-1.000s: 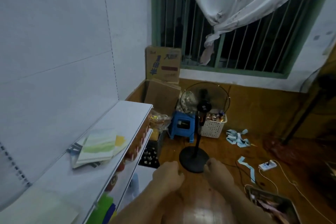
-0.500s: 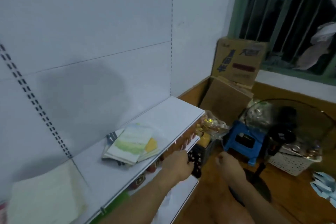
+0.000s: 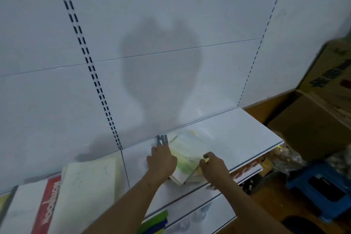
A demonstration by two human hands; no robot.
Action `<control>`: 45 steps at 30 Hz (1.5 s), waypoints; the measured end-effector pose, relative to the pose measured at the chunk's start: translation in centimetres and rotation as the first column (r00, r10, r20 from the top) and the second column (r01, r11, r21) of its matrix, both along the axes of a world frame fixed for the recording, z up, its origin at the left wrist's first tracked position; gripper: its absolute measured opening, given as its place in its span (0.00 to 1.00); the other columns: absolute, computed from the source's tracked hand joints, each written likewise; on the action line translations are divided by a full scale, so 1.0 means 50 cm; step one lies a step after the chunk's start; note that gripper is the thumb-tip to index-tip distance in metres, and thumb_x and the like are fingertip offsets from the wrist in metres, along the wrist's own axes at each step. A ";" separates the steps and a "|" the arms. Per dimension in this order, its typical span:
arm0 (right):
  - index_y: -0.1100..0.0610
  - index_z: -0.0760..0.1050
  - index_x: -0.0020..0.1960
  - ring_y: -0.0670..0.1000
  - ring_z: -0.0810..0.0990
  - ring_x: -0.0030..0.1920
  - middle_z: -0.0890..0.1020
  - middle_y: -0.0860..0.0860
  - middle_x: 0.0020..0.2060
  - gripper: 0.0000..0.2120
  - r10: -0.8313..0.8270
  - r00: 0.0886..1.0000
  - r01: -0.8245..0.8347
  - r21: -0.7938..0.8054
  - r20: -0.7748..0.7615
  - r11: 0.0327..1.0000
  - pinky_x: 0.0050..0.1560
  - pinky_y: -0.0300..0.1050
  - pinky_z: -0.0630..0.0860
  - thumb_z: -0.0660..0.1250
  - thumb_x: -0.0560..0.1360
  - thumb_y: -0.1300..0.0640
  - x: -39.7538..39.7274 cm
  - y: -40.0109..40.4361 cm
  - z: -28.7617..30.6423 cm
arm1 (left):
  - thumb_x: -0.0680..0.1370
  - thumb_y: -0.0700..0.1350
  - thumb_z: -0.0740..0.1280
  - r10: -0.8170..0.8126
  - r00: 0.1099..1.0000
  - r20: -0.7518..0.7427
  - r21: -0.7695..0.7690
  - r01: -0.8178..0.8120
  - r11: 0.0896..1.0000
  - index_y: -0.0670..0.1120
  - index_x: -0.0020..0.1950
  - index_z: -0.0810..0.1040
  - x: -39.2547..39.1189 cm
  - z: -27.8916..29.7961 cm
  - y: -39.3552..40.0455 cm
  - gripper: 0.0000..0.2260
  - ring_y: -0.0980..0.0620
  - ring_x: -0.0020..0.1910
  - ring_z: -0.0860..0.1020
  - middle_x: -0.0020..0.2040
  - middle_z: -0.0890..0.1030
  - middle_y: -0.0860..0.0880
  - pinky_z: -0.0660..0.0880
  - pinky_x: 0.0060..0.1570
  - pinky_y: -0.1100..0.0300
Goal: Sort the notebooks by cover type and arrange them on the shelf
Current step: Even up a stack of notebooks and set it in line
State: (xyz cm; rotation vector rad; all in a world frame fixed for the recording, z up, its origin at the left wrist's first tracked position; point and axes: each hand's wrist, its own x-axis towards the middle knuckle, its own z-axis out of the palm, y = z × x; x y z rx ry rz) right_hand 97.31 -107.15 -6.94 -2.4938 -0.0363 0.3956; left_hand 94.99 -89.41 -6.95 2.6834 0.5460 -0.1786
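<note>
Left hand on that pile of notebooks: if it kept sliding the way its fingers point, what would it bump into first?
Probably the dark blue item sticking out behind the notebook pile, just past the left hand and its fingertips. Behind that stands the shelf's white back panel. Depth is hard to judge here.

- You have one view, from the head camera, looking forward and down at the white shelf [image 3: 237, 129] and its back panel [image 3: 171, 24].
- It sits close: both forearms reach in from the bottom edge.
- At the right edge you catch a cardboard box [image 3: 313, 125].
</note>
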 end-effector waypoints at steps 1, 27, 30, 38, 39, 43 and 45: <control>0.57 0.69 0.64 0.58 0.78 0.55 0.79 0.59 0.56 0.18 -0.014 1.000 0.014 -0.003 -0.024 1.000 0.47 0.44 0.72 0.59 0.78 0.50 0.007 0.013 -0.003 | 0.76 0.48 0.59 0.017 0.999 -0.038 -0.006 -0.017 1.000 0.44 0.72 0.61 0.005 -0.008 0.010 0.25 0.44 0.64 0.67 0.67 0.69 0.44 0.68 0.59 0.47; 0.63 0.68 0.61 0.63 0.75 0.55 0.74 0.62 0.57 0.19 -0.105 0.994 0.108 0.333 -0.029 0.937 0.53 0.52 0.71 0.58 0.77 0.50 0.052 0.041 0.009 | 0.77 0.51 0.67 0.315 0.943 0.105 -0.663 -0.170 0.729 0.43 0.55 0.67 -0.060 0.049 -0.047 0.15 0.51 0.50 0.77 0.53 0.76 0.47 0.77 0.43 0.61; 0.60 0.65 0.66 0.63 0.74 0.57 0.75 0.61 0.59 0.22 -0.003 1.000 0.009 0.441 -0.014 0.898 0.58 0.53 0.71 0.56 0.78 0.47 0.029 0.100 0.030 | 0.77 0.51 0.68 0.447 0.871 0.204 -0.662 -0.213 0.718 0.43 0.55 0.66 -0.124 0.077 -0.037 0.16 0.53 0.48 0.76 0.51 0.75 0.49 0.74 0.39 0.66; 0.57 0.63 0.69 0.62 0.76 0.59 0.76 0.60 0.61 0.21 0.434 0.891 -0.435 0.517 0.130 0.737 0.56 0.51 0.71 0.59 0.79 0.50 -0.205 0.343 0.099 | 0.74 0.46 0.73 0.793 0.519 0.318 -0.748 -0.377 0.546 0.45 0.57 0.69 -0.439 0.126 0.076 0.18 0.55 0.48 0.80 0.50 0.78 0.52 0.77 0.39 0.67; 0.56 0.63 0.70 0.62 0.76 0.59 0.77 0.60 0.61 0.22 0.495 0.853 -0.504 0.512 0.166 0.696 0.57 0.51 0.71 0.59 0.79 0.50 -0.248 0.374 0.113 | 0.74 0.46 0.73 0.829 0.459 0.319 -0.774 -0.379 0.507 0.47 0.58 0.68 -0.488 0.136 0.091 0.18 0.54 0.48 0.80 0.51 0.79 0.52 0.79 0.37 0.64; 0.52 0.63 0.72 0.60 0.78 0.58 0.78 0.57 0.61 0.22 0.686 0.644 -0.750 0.458 0.339 0.478 0.55 0.50 0.73 0.59 0.79 0.50 -0.433 0.486 0.160 | 0.74 0.49 0.72 0.908 0.263 0.326 -0.821 -0.397 0.410 0.51 0.64 0.65 -0.689 0.166 0.136 0.23 0.49 0.49 0.82 0.57 0.77 0.49 0.81 0.33 0.54; 0.52 0.64 0.72 0.60 0.78 0.57 0.79 0.57 0.60 0.23 0.743 0.550 -0.817 0.432 0.382 0.383 0.54 0.50 0.73 0.58 0.79 0.48 -0.533 0.535 0.172 | 0.74 0.51 0.71 0.940 0.169 0.296 -0.852 -0.398 0.339 0.53 0.63 0.64 -0.790 0.168 0.155 0.22 0.47 0.49 0.82 0.57 0.77 0.48 0.81 0.32 0.51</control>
